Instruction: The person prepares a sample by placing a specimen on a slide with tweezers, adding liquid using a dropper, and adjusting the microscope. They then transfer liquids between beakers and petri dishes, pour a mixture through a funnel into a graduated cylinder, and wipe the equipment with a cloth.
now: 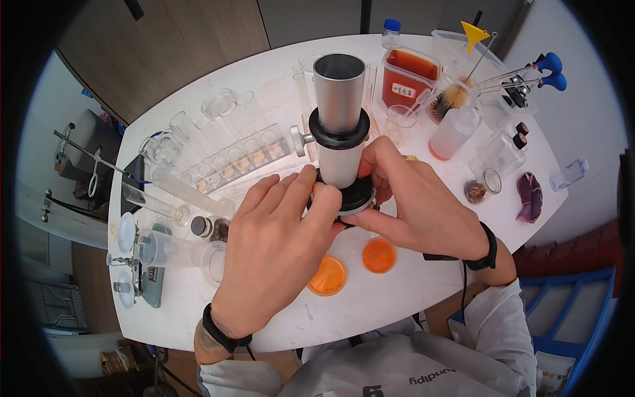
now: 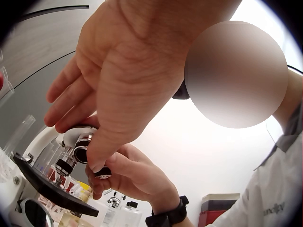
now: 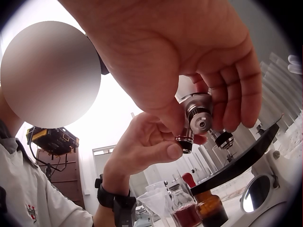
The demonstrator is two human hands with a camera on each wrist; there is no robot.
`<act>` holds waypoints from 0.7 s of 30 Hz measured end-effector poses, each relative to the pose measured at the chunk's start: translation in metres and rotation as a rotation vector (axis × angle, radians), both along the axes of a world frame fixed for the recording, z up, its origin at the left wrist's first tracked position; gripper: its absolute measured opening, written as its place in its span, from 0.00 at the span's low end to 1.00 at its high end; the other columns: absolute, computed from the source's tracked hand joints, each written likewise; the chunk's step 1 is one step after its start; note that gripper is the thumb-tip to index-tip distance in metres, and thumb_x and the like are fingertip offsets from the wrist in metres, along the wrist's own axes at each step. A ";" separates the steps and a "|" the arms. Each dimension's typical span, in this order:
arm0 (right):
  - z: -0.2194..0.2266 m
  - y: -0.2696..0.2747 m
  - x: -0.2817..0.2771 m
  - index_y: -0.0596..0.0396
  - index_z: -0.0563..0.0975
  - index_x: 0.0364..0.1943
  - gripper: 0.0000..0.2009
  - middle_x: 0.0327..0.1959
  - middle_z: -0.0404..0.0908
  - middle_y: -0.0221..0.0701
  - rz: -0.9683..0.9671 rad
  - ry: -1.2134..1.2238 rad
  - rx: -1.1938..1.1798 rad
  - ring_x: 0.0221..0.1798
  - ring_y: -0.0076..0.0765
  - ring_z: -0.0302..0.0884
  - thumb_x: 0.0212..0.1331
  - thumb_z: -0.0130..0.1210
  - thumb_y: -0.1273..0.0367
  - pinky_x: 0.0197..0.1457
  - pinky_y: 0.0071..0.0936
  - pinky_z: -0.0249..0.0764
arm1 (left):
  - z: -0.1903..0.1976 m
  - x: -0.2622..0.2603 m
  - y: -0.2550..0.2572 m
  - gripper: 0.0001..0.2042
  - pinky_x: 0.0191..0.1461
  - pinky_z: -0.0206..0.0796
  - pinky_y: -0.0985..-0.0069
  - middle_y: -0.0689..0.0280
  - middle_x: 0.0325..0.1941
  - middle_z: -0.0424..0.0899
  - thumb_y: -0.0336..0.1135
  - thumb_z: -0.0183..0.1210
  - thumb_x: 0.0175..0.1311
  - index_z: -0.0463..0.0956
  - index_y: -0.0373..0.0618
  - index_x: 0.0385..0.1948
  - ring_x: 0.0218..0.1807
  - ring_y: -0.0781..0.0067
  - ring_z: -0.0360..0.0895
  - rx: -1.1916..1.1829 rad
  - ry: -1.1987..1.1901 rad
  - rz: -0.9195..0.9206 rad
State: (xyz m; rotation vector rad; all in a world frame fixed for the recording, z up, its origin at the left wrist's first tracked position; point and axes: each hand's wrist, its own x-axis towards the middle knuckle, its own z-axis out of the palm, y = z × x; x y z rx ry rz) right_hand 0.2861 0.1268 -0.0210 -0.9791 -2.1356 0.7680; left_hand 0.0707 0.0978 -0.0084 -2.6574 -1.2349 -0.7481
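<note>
A microscope with a silver tube (image 1: 338,99) stands upright before the person. The left hand (image 1: 274,241) holds its revolving head from the left, fingers extended over the top and thumb low. From the right, the right hand (image 1: 420,205) grips the same part with thumb and fingers. Objective lenses (image 3: 200,120) point out between the hands in the right wrist view, above the black stage (image 3: 236,163) and round mirror (image 3: 255,194). In the left wrist view, the left thumb lies beside one objective (image 2: 102,173), close to the right fingers. Exact contact there is partly hidden.
Two orange dishes (image 1: 327,274) (image 1: 379,255) lie near the front. Glassware and a tube rack (image 1: 241,162) stand left, with a balance (image 1: 126,258) beyond. A red container (image 1: 407,76), bottles (image 1: 453,135) and a purple piece (image 1: 529,197) are on the right.
</note>
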 end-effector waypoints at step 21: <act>0.014 -0.007 0.012 0.58 0.67 0.53 0.22 0.30 0.83 0.38 -0.009 -0.095 0.010 0.33 0.43 0.84 0.61 0.68 0.70 0.38 0.33 0.78 | 0.010 -0.018 -0.011 0.21 0.65 0.71 0.60 0.49 0.53 0.85 0.24 0.64 0.55 0.76 0.35 0.53 0.57 0.53 0.83 -0.001 0.072 -0.033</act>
